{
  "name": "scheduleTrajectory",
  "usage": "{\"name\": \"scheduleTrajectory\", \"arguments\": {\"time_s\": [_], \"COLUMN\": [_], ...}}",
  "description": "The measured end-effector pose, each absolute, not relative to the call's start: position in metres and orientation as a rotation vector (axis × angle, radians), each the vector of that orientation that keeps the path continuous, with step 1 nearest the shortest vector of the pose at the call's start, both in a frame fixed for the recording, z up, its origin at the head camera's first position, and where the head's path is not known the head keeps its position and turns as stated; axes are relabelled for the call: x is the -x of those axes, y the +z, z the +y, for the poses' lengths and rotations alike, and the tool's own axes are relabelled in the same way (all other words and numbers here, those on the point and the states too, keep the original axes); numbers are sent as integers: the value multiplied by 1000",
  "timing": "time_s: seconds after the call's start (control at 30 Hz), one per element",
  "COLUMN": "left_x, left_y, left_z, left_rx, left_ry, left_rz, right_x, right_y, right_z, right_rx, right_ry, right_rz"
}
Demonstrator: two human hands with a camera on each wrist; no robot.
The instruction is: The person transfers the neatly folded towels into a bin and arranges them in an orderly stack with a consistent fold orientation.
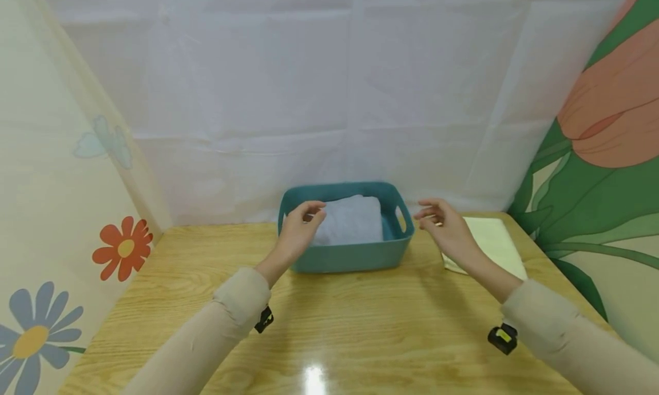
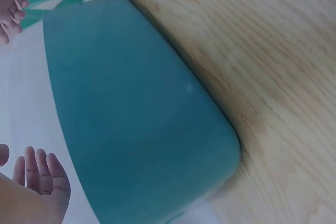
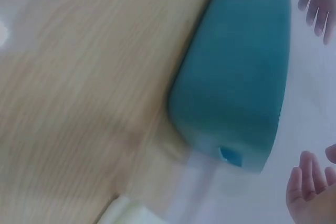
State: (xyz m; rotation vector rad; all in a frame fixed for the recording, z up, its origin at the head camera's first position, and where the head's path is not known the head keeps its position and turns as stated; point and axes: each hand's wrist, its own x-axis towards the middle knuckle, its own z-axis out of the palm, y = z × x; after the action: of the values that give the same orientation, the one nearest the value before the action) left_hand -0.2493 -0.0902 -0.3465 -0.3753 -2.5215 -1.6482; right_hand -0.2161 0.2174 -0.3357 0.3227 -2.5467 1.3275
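A teal plastic basket (image 1: 350, 259) with handle holes stands at the back of the table, and a folded pale blue-grey cloth (image 1: 350, 220) lies inside it. My left hand (image 1: 301, 223) hovers over the basket's left front rim, fingers loosely bent and holding nothing. Just off the basket's right end is my right hand (image 1: 443, 226), its fingers relaxed and nothing in them. Both wrist views show the basket's outer wall (image 2: 142, 114) with the left hand (image 2: 44, 192) and right hand (image 3: 312, 195) above rim level. A folded pale yellow cloth (image 1: 494, 243) lies right of the basket, partly behind the right hand.
The wooden table (image 1: 340, 326) reaches back to a white sheet (image 1: 309, 98) hanging close behind the basket. Flower-patterned panels stand at both sides, with a red flower (image 1: 123, 247) on the left one and a large tulip (image 1: 612, 109) on the right.
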Motion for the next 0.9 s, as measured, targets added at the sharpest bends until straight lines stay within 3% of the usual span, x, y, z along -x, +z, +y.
{"name": "scheduleTrajectory", "arguments": {"time_s": [0.9], "left_x": [207], "left_y": [-354], "left_z": [-43], "left_rx": [691], "left_ry": [-1760], "left_rz": [-2598], "right_x": [189], "right_y": [-368], "right_z": [294], "right_rx": [-222], "right_ry": [1128], "right_rz": [-2597]}}
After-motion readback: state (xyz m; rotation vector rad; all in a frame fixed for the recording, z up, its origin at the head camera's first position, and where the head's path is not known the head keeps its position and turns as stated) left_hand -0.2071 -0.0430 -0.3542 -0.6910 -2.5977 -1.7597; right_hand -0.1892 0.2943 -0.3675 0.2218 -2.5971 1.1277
